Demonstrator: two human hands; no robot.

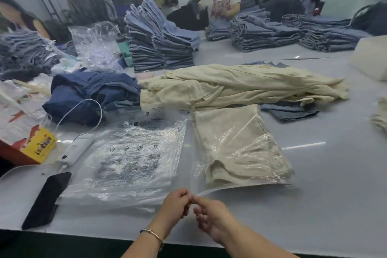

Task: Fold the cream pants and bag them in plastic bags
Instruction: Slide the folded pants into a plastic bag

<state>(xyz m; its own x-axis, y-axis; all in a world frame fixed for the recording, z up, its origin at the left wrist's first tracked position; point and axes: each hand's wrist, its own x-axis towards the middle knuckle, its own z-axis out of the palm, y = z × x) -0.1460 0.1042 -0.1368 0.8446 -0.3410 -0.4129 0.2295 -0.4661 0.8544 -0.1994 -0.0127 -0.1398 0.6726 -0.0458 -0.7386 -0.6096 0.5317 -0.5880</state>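
A folded pair of cream pants lies inside a clear plastic bag on the grey table, just ahead of my hands. My left hand and my right hand meet at the bag's near flap and both pinch its thin edge strip. Behind the bagged pair a loose heap of cream pants stretches across the table. A stack of empty printed plastic bags lies to the left of the bagged pair.
A black phone, a white power bank with cable and a yellow-and-red box sit at the left. Dark blue garments lie behind the bags. Tall stacks of blue jeans and other people stand farther back.
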